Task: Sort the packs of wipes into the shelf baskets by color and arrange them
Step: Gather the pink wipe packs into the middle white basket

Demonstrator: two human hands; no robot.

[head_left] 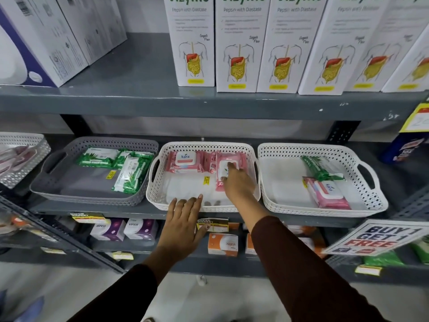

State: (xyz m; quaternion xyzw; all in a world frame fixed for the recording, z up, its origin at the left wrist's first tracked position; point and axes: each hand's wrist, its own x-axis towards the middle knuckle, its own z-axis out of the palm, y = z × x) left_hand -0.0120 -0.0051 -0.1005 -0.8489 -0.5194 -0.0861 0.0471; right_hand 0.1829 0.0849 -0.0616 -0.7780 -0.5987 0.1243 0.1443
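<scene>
In the head view, a person's right hand (236,182) presses a pink pack (226,170) into the middle white basket (204,206), its grip flat on the pack, not visibly clamped; the left hand (183,219) rests open, fingers apart, on that basket's front rim. Green packs (116,167) fill the grey basket (92,196). The right basket (325,209) holds one green pack (319,169) and one pink pack (327,190), likely next. The shelf above (209,102) limits headroom; basket floors offer space.
</scene>
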